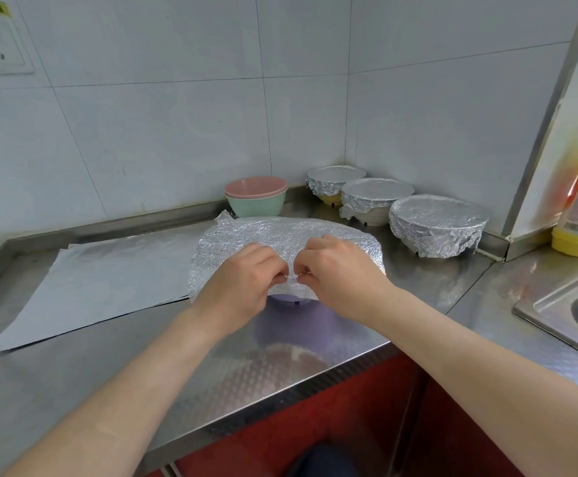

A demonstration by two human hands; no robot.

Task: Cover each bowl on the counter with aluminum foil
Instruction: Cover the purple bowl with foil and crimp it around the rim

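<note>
Pinching the near edge of the foil sheet [280,235], my fingers [278,274] are clamping it, left hand [243,273] and right hand [339,270] equally close; the purple bowl [286,299] is sitting directly beneath, foil spreading far and sideways above the counter [108,373].

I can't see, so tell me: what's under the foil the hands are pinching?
A purple bowl: only its lower side peeks below the foil. Its rim and inside are covered.

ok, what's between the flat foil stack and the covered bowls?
In the head view: a purple bowl under a crinkled foil sheet, left hand and right hand pinching its near edge; stacked bowls behind it.
</note>
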